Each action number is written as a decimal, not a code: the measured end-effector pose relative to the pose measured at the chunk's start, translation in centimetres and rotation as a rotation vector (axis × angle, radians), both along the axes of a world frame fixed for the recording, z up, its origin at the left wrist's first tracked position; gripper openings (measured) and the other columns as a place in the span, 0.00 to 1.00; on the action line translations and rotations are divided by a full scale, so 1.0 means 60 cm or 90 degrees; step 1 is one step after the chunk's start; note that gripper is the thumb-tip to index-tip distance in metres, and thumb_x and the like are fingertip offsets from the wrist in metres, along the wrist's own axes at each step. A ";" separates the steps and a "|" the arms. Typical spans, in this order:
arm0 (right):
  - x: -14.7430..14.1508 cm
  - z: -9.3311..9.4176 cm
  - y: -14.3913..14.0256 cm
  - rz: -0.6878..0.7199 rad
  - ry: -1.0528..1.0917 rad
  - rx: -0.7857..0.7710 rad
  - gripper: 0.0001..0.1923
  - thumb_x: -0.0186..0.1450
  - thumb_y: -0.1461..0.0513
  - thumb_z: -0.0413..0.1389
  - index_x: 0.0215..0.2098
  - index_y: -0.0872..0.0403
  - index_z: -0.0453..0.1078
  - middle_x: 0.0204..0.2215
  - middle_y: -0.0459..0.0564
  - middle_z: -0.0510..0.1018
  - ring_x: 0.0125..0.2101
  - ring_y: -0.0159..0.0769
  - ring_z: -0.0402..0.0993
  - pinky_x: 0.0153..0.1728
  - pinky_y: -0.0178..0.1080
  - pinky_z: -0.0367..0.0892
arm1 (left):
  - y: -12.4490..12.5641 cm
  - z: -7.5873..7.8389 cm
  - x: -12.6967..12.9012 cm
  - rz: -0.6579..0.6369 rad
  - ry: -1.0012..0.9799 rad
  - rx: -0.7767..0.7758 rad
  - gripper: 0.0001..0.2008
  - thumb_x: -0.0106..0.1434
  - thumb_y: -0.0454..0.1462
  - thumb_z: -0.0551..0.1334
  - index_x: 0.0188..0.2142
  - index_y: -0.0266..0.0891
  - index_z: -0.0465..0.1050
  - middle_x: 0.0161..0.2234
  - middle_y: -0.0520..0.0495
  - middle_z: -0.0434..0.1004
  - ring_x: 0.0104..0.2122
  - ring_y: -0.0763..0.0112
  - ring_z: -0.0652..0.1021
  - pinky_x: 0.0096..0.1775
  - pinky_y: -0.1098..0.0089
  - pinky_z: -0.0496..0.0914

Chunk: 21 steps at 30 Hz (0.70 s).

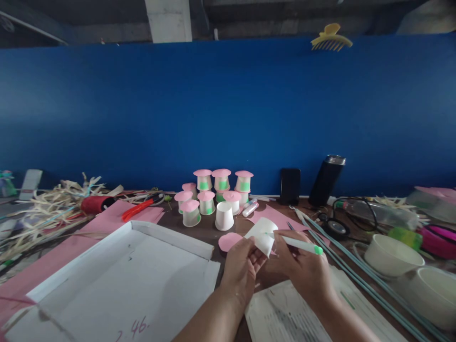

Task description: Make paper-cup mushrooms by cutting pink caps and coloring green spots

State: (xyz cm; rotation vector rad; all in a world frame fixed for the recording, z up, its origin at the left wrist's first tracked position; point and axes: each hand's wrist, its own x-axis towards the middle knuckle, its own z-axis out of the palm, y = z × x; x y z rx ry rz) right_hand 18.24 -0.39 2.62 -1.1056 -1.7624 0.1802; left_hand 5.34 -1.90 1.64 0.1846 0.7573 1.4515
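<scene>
My left hand [240, 266] holds a small white paper cup [264, 243] tilted on its side, fingers wrapped under it. In my right hand [306, 263] is a white marker with a green end [301, 244]; its tip meets the cup's side near a small green mark. A pink paper disc [230, 241] lies just beyond my left hand. Behind it a plain white cup [224, 216] stands upside down. Several upside-down cups with green patches and pink disc tops [206, 203] are grouped and partly stacked further back.
A white cardboard tray [107, 285] fills the left front, over pink paper [21, 289]. Printed sheets [281, 313] lie under my right arm. At right are blue-grey cords [352, 270], white bowls [394, 256] and a black flask [327, 180]. Red-handled scissors [137, 210] lie left.
</scene>
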 end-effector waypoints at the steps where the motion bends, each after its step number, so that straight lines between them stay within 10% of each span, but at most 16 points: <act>1: 0.000 0.000 0.000 0.000 -0.001 -0.004 0.09 0.64 0.58 0.52 0.36 0.52 0.72 0.33 0.48 0.79 0.35 0.37 0.75 0.38 0.38 0.69 | 0.000 0.000 0.000 0.001 -0.001 -0.003 0.04 0.58 0.33 0.61 0.33 0.33 0.72 0.31 0.42 0.79 0.30 0.69 0.79 0.37 0.69 0.72; 21: -0.003 0.004 -0.003 -0.002 -0.006 -0.001 0.09 0.65 0.58 0.52 0.36 0.52 0.72 0.32 0.49 0.79 0.35 0.38 0.75 0.38 0.39 0.68 | 0.000 0.005 -0.005 -0.005 -0.039 -0.010 0.03 0.59 0.32 0.60 0.32 0.33 0.72 0.30 0.43 0.80 0.30 0.70 0.79 0.37 0.69 0.73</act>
